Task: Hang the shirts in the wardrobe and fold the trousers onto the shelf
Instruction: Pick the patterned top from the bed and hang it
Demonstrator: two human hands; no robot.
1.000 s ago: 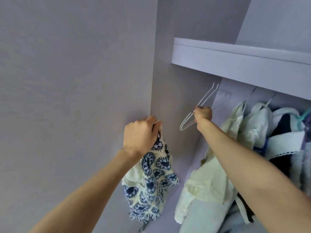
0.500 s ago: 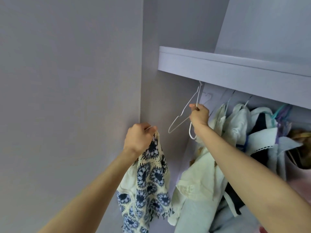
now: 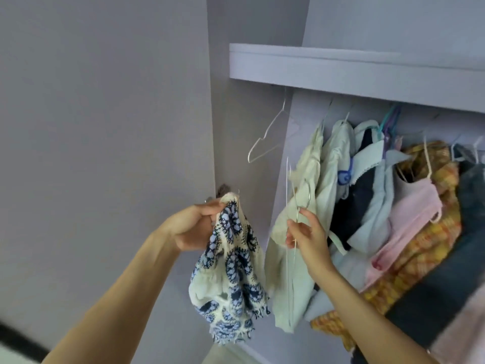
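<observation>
With clothes already hung at three o'clock, our left hand grips the patterned shirt at centre, our right hand pinches a hanger; threading remains.

Cloth, wire and matt painted board

A soft printed cloth top, thin white-coated wire hanger and smooth matt shelf are seen.

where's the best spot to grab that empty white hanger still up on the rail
Probably the neck of the empty wire hanger, just under its hook, coming from below and the left. The hook is tucked under the shelf, hanging clothes crowd the right, and its left shoulder juts out free.
</observation>
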